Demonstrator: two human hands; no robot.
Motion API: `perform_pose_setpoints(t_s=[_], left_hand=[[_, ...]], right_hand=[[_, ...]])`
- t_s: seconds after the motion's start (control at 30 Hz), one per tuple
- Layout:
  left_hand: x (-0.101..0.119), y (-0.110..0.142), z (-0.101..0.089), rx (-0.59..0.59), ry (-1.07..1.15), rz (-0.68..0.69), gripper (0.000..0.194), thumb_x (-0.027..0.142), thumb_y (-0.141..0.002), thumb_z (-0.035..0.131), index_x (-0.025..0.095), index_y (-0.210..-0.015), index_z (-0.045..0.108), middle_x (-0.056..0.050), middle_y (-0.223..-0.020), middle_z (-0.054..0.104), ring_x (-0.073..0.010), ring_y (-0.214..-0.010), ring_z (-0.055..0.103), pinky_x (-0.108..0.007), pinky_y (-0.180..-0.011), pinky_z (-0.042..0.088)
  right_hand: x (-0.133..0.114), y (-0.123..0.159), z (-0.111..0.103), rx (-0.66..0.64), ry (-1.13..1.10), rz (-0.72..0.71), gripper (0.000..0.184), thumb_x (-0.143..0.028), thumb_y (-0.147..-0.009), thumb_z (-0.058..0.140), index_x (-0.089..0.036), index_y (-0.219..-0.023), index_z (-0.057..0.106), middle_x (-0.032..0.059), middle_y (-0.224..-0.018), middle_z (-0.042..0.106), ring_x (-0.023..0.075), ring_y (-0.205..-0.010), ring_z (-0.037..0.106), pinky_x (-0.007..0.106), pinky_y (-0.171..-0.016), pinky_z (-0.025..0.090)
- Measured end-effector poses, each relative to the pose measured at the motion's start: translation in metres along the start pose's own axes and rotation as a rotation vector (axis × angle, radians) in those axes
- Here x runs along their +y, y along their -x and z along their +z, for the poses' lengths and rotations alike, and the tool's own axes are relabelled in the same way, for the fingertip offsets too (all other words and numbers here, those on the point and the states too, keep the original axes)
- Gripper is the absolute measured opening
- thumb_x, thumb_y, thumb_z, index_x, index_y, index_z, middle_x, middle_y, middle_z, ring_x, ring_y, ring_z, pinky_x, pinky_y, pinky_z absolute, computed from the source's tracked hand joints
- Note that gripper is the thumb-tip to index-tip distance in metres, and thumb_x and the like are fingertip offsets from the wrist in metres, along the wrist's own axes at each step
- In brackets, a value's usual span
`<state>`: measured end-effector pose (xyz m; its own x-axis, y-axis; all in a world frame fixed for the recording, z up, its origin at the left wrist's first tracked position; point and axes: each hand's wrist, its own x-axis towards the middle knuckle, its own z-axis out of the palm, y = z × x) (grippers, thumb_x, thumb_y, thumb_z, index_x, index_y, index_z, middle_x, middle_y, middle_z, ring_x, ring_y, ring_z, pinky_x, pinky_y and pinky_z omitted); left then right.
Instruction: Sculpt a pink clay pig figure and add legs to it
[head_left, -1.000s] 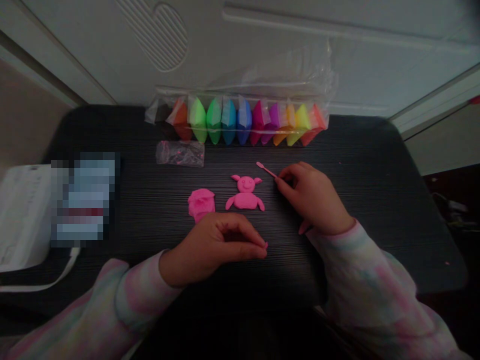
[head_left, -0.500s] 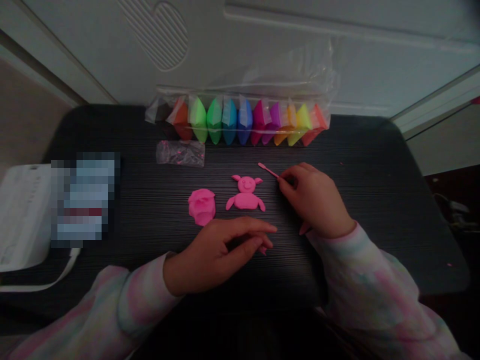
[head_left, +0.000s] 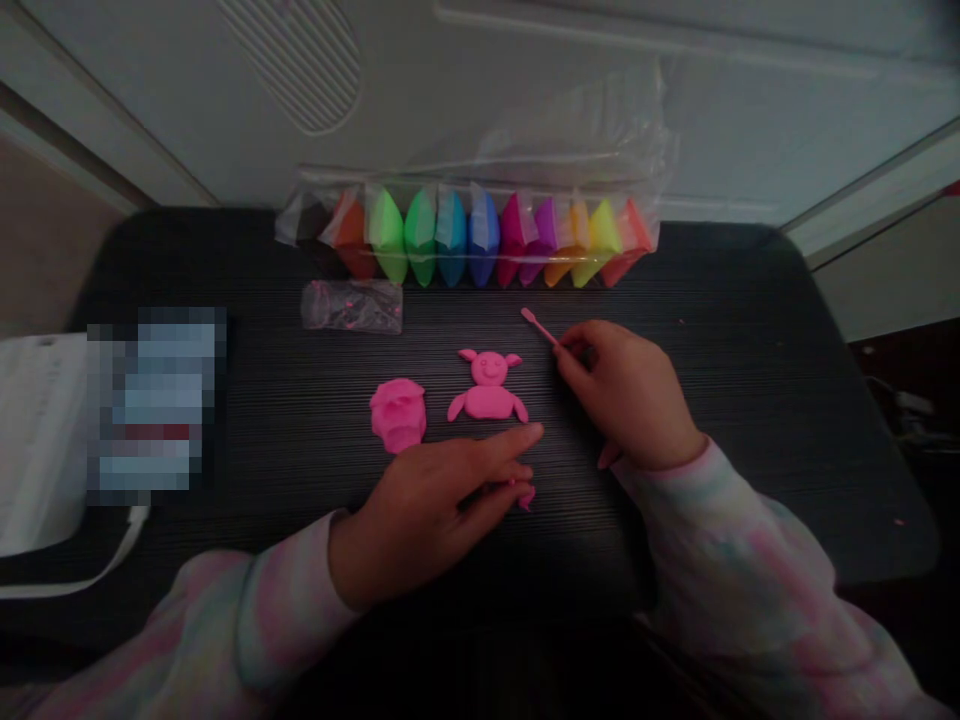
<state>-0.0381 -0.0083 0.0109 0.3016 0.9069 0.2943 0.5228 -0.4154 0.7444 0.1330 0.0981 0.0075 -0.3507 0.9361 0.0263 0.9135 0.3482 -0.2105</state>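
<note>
Right-hand grip (head_left: 626, 395) is pinching a thin, flat-tipped pink stick (head_left: 538, 324), and from where I'm standing the left-hand grip (head_left: 431, 520) is holding a tiny pink clay bit (head_left: 527, 499). Flattish pink clay pig figure (head_left: 491, 402) is lying just beyond that, on the dark grooved surface (head_left: 750, 400).

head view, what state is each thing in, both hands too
left hand, index finger extended, thumb by small pink piece; grip unclear
right hand, pinching pink tool
pink figure, lying flat, head, ears, body and arms shaped
pink lump, dented, uneven
small clear bag, wrinkled, flecked with pink
colored packs, in a row inside clear wrapper
pixelated device, display unreadable
white cable, curved, leading to the device
</note>
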Motion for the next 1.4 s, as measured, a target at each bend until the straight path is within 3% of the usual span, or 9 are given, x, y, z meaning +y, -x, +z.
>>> perform_pose_setpoints(t_s=[0.23,0.63,0.97,1.23,1.4], left_hand=[[0.002,-0.004,-0.002,0.001,0.089,-0.09,0.008,0.015,-0.073,0.062,0.015,-0.081,0.062,0.004,-0.079,0.07,-0.0024,-0.073,0.064,-0.006,-0.07,0.046],[0.003,-0.003,-0.004,0.025,0.044,-0.072,0.004,0.02,-0.073,0.064,0.017,-0.072,0.061,0.004,-0.069,0.068,-0.0054,-0.064,0.063,-0.014,-0.061,0.046],[-0.003,-0.004,-0.003,0.009,-0.086,0.08,0.013,0.026,-0.08,0.055,0.014,-0.076,0.058,0.0,-0.07,0.065,-0.009,-0.068,0.059,-0.02,-0.065,0.046],[-0.003,-0.004,-0.002,-0.024,-0.094,0.113,0.008,0.021,-0.081,0.054,0.016,-0.08,0.06,0.001,-0.07,0.065,-0.0083,-0.069,0.058,-0.018,-0.064,0.046],[-0.005,-0.003,0.002,0.004,-0.066,0.171,0.004,0.019,-0.078,0.058,0.016,-0.077,0.058,0.001,-0.069,0.063,-0.0072,-0.067,0.057,-0.018,-0.064,0.046]], right_hand=[[0.0,-0.001,0.0,-0.009,-0.007,0.003,0.015,-0.026,-0.08,0.05,-0.018,-0.083,0.061,0.0029,-0.078,0.063,0.0181,-0.071,0.058,0.027,-0.059,0.038],[0.001,-0.002,0.0,-0.011,-0.025,-0.003,0.015,-0.024,-0.079,0.049,-0.017,-0.082,0.062,0.0049,-0.078,0.064,0.0189,-0.07,0.057,0.028,-0.059,0.038],[0.008,-0.002,-0.005,-0.029,-0.24,0.083,0.034,-0.015,-0.071,0.053,-0.013,-0.105,0.056,0.0012,-0.071,0.064,0.0163,-0.063,0.059,0.028,-0.06,0.042],[0.023,-0.008,-0.018,0.085,-0.267,0.127,0.019,-0.021,-0.079,0.046,-0.018,-0.085,0.063,0.004,-0.075,0.066,0.0168,-0.063,0.058,0.03,-0.06,0.043],[0.03,-0.007,-0.026,0.255,-0.55,0.136,0.023,-0.025,-0.08,0.048,-0.018,-0.1,0.056,0.0043,-0.088,0.064,0.0149,-0.071,0.059,0.028,-0.061,0.045]])
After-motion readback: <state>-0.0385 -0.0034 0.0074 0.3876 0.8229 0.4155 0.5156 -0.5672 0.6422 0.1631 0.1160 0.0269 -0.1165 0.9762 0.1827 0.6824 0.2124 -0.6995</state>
